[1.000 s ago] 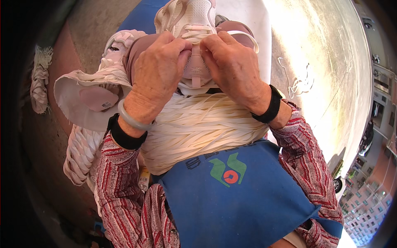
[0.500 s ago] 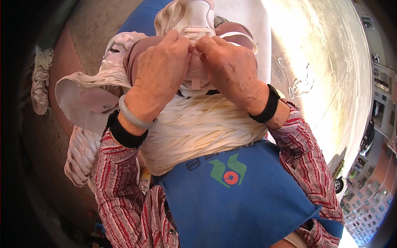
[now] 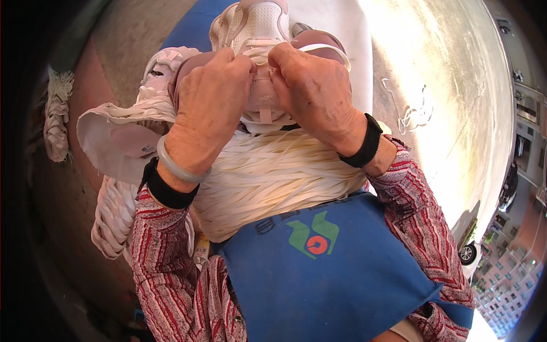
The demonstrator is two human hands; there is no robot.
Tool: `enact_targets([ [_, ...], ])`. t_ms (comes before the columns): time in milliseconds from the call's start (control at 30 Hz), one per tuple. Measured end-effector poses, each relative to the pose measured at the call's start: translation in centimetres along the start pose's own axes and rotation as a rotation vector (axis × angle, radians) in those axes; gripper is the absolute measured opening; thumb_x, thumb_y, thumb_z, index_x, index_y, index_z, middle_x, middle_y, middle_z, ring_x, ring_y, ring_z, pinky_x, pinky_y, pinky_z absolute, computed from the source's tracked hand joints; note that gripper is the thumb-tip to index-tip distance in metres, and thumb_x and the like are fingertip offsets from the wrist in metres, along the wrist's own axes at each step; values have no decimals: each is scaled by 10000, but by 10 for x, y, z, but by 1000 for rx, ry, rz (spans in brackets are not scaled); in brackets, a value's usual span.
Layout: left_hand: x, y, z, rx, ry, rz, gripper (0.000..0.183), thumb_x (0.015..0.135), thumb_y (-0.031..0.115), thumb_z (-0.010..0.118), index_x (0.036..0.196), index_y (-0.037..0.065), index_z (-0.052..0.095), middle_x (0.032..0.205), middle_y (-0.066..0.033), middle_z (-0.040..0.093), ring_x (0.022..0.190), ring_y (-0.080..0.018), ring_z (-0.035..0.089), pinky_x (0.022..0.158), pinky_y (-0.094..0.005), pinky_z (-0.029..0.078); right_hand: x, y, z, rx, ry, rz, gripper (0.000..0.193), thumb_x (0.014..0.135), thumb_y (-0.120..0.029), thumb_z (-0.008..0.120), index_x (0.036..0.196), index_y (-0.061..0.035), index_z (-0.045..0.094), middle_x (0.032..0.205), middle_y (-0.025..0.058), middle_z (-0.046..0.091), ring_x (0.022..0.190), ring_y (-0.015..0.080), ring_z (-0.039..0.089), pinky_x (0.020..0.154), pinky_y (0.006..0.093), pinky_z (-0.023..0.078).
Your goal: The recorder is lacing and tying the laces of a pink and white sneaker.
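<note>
A white and pink sneaker (image 3: pixel 257 25) lies before me, its toe pointing away and its pink tongue (image 3: pixel 263 94) toward me. My left hand (image 3: pixel 215 94) and my right hand (image 3: pixel 315 91) are closed on either side of the tongue, at the shoe's opening. Both seem to pinch the white shoelace (image 3: pixel 257 50), though my fingertips are mostly hidden. A loose flat stretch of lace loops out to the right past my right hand. Under the shoe and my wrists, a thick bundle of cream flat laces (image 3: pixel 279 179) lies across my lap.
Left of the shoe are another pale pink sneaker (image 3: pixel 161 71) and a whitish flared piece (image 3: pixel 105 142). Braided lace bundles (image 3: pixel 111 219) hang below, with a frayed one (image 3: pixel 57 117) farther left. A blue apron (image 3: pixel 336 273) covers my lap. Loose lace (image 3: pixel 415 114) lies on the floor.
My left hand has shifted slightly left and toward me. My hands are a little farther apart, showing more of the tongue and lacing. The shoe has moved slightly left.
</note>
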State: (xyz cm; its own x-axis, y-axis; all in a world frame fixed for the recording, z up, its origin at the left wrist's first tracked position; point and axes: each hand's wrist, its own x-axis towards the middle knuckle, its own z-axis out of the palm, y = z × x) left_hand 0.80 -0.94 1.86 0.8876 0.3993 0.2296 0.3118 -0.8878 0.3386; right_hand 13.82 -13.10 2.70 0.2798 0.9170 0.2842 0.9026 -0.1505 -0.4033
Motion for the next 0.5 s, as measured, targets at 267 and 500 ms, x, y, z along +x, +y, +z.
enact_targets([
  [267,1,6,1,10,2,-22,126,881,156,609,877,50,676,865,-129,629,724,-353,674,634,-428,542,1,-6,-2,-57,-10,-46,166,749,-54,654,883,-37,558,779,111,648,702,294,670,558,386,508],
  [500,2,5,-4,133,-83,-16,95,870,155,653,880,61,662,851,-97,606,832,-302,627,676,-419,506,-13,-1,-4,-12,-52,-77,118,856,-79,624,972,-58,614,888,108,584,787,312,647,636,394,535],
])
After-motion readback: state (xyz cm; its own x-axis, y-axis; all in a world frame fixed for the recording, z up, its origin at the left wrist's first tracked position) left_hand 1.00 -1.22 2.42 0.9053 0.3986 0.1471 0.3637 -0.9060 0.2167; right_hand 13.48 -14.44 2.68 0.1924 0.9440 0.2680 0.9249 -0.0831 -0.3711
